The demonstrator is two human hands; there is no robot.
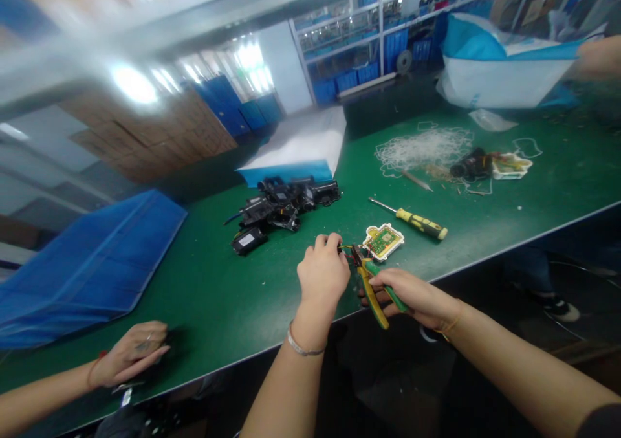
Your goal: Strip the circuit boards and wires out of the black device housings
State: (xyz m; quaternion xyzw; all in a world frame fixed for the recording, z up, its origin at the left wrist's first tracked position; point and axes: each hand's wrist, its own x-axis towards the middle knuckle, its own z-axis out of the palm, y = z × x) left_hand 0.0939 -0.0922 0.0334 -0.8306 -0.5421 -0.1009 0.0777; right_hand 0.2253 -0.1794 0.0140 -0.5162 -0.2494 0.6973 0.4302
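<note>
My right hand (412, 295) is wrapped round the handles of a pair of cutting pliers (372, 292), one handle yellow and the other green. The jaws are at thin coloured wires (347, 247) that run from a white-framed green circuit board (383, 242) lying on the table. My left hand (324, 263) is closed just left of the jaws, at the wires' other end. Its fingers hide most of what they grip; only a small dark bit shows. Behind the board lies a yellow-and-black screwdriver (421, 223).
A pile of black devices (279, 205) lies on the green table (213, 295). Blue-and-white boxes (295, 143) and a blue bin (92, 263) stand around. A tangle of white loops (422, 150) lies at the back right. Another person's hand (138, 350) is at the left.
</note>
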